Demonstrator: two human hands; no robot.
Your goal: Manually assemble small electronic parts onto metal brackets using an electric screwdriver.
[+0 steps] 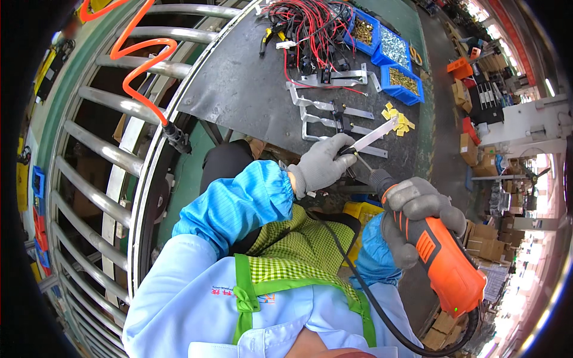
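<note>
My left hand [322, 166], in a grey glove, pinches a flat silver metal bracket [377, 135] near the table's front edge. A small dark part sits by its fingertips at the bracket's near end. Wrapped round an orange and black corded electric screwdriver [444, 256] is my right hand [418, 206], gloved too. The screwdriver's thin bit [362, 161] points up and left, its tip close to the dark part; whether it touches a screw is too small to tell. Just beyond lie several bent metal brackets [315, 114], one with a black block [342, 121] on it.
Small yellow pieces [399, 122] lie at the table's right side. Behind them stand blue bins [402, 83] of screws and small hardware. Red and black wires [307, 30] heap at the back. Left are a metal roller conveyor [107, 155] and an orange coiled air hose [140, 68].
</note>
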